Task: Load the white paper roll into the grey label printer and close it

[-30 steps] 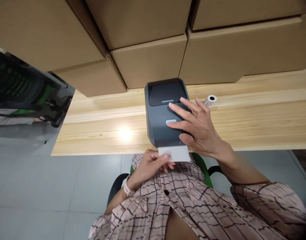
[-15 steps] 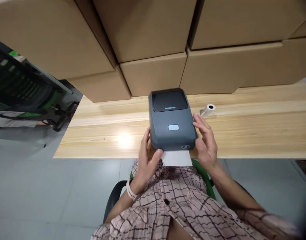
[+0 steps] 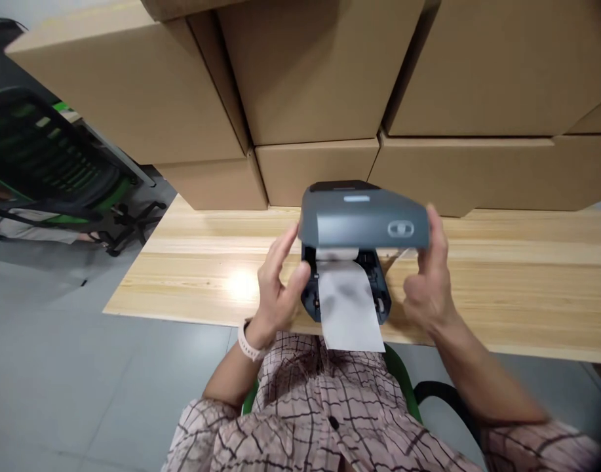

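A dark grey label printer [image 3: 307,298] stands on the table with its lid [image 3: 362,219] raised. White label paper [image 3: 349,308] runs from inside the body out over the front and past the table edge. My right hand [image 3: 430,282] grips the lid at its right front corner, with its lower fingers curled. On the other side, my left hand [image 3: 280,282] has its thumb and fingers apart; the fingertips are at the lid's left edge and the thumb is near the body. The raised lid hides the back of the compartment and most of a white roll.
Stacked cardboard boxes [image 3: 314,170] line the back of the wooden table [image 3: 206,262]. Off to the left stands a black and green office chair [image 3: 49,157], with part of another person beside it.
The printer's lid has gone from closed to raised, exposing the inside and more of the paper. My right hand has moved up with the lid's corner; my left hand stays alongside.
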The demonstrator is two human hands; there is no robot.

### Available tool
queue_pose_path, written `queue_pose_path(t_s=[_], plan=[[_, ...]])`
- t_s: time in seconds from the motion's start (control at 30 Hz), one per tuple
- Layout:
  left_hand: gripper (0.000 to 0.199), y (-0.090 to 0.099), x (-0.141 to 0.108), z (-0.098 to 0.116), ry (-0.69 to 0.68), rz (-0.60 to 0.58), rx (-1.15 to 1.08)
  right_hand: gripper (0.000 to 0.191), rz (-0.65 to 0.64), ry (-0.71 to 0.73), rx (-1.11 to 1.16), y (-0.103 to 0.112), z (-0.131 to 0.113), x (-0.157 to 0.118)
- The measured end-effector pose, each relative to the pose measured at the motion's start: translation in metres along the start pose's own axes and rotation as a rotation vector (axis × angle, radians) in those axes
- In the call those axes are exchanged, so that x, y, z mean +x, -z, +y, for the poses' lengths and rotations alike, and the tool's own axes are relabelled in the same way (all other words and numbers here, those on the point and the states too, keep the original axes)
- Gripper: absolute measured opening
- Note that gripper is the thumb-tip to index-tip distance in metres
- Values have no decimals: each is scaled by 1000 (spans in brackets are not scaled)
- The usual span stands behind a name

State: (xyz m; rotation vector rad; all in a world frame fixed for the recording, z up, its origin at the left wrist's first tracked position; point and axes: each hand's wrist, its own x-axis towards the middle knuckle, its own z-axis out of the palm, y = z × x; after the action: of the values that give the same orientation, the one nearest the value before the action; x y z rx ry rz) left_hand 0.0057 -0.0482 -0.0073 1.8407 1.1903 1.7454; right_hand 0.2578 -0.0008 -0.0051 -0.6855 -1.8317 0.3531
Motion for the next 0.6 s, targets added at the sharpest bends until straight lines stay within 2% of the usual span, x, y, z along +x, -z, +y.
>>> queue_pose_path(t_s=[0.03,0.13,0.2,0.27,0.33,0.47,0.53,0.6], plan=[[61,-1,13,-8,21,45,-25,82,18,38,-19,0,6,20],[62,-5,36,-34,203,110,-58,83,123,142,-112,-4,24,75],[67,-7,39,-49,369,84,-69,81,162,161,-172,-8,38,104],[75,-8,34,-58,498,44,-75,77,147,131,-197,-12,53,126],[84,-9,27,-60,554,18,-70,75,114,85,-183,-16,72,143],[93,-11,20,-52,574,-55,-41,79,81,13,-167,-25,105,169],[95,-11,21,-47,592,-105,-6,80,76,27,-218,-24,106,174],[95,-10,23,-42,625,-167,25,84,96,104,-290,-19,93,169]])
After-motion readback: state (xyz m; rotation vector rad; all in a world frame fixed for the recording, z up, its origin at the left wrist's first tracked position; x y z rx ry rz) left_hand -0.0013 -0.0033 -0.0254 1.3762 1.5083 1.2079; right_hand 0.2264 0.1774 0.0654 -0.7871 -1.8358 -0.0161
